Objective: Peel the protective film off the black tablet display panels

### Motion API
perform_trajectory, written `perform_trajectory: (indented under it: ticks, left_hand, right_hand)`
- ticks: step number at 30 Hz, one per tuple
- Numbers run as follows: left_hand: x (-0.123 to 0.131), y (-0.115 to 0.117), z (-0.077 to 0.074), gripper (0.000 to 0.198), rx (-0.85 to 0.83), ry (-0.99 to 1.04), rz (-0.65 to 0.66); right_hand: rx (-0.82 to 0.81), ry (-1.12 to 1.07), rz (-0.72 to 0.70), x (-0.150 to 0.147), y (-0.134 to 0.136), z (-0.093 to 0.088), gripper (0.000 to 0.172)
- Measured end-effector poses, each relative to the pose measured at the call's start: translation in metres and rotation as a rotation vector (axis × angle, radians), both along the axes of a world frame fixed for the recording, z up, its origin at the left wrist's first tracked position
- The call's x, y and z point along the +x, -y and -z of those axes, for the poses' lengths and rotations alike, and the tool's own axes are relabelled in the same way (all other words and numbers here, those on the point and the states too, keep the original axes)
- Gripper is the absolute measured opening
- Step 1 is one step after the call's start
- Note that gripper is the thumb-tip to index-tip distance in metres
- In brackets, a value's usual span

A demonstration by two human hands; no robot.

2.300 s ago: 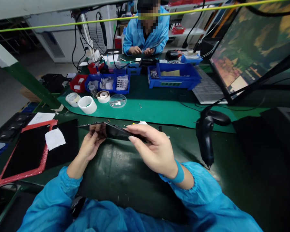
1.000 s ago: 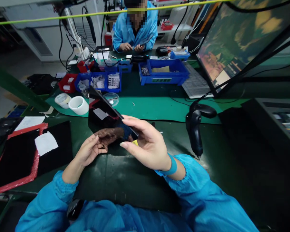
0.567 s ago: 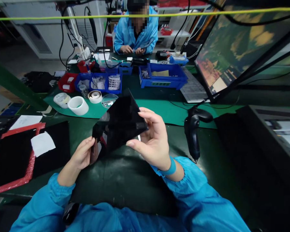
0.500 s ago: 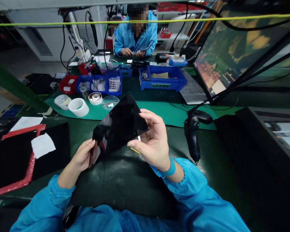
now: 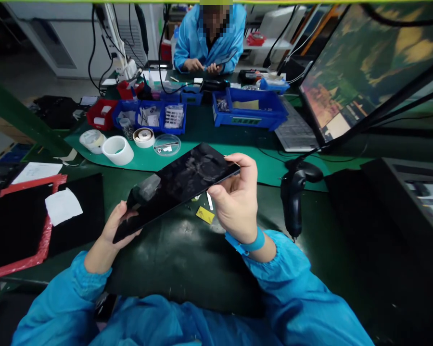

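Note:
Between my two hands is a black glossy tablet-like panel [image 5: 180, 180], held tilted above the dark green bench. My left hand [image 5: 117, 226] grips its lower left end, thumb on the near face and fingers behind. At the upper right end, my right hand [image 5: 236, 197] pinches its edge between thumb and fingers. Reflections show on the panel's dark face. On the bench below it lie a small yellow piece [image 5: 205, 215] and a thin white strip [image 5: 210, 201], close to my right hand.
Blue bins [image 5: 250, 113] and a red bin [image 5: 100, 114] stand at the back, near tape rolls [image 5: 118, 150]. A black corded tool [image 5: 291, 202] lies right. Black sheets with red wrap [image 5: 45, 250] lie left. A co-worker [image 5: 209, 41] sits opposite.
The panel has turned from a steep, corner-up tilt to a flatter one, showing its long face. Both hands still hold its ends. The yellow piece beneath shows more fully.

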State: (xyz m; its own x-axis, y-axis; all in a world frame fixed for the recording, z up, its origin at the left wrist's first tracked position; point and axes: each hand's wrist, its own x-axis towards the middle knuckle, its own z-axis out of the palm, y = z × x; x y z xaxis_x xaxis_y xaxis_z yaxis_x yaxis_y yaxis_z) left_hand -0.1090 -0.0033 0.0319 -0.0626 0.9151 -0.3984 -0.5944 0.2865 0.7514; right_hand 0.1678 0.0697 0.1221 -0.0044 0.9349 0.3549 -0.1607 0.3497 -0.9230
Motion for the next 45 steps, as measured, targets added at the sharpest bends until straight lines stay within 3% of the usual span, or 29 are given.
perform_trajectory:
  ticks: [5, 10, 18, 26, 33, 36, 41, 45]
  left_hand:
    - [0.003, -0.001, -0.009, 0.044, 0.109, 0.028, 0.049]
    - [0.009, -0.002, -0.016, 0.06, 0.21, 0.017, 0.09]
    - [0.005, -0.003, -0.011, 0.07, 0.133, 0.049, 0.062]
    - [0.008, -0.006, -0.017, 0.068, 0.088, 0.051, 0.017]
    - [0.02, -0.008, -0.015, 0.046, 0.154, -0.351, -0.085]
    - [0.024, -0.009, -0.007, 0.048, 0.204, -0.483, -0.082]
    - [0.017, -0.007, 0.01, 0.045, 0.313, -0.705, -0.212]
    - [0.012, -0.004, 0.014, 0.039, 0.429, -0.869, -0.252]
  right_hand:
    - [-0.012, -0.021, 0.004, -0.003, -0.002, 0.003, 0.07]
    - [0.016, 0.044, 0.033, -0.004, -0.003, 0.004, 0.067]
    - [-0.074, -0.081, -0.012, -0.005, -0.003, 0.005, 0.065]
    - [-0.168, -0.112, -0.041, -0.007, -0.003, 0.008, 0.061]
    - [-0.222, -0.179, 0.003, -0.009, -0.005, 0.004, 0.042]
    - [-0.227, -0.206, 0.052, -0.01, -0.01, 0.004, 0.048]
    - [-0.176, -0.198, 0.049, -0.014, -0.012, 0.009, 0.063]
    - [-0.15, -0.167, 0.038, -0.014, -0.015, 0.014, 0.063]
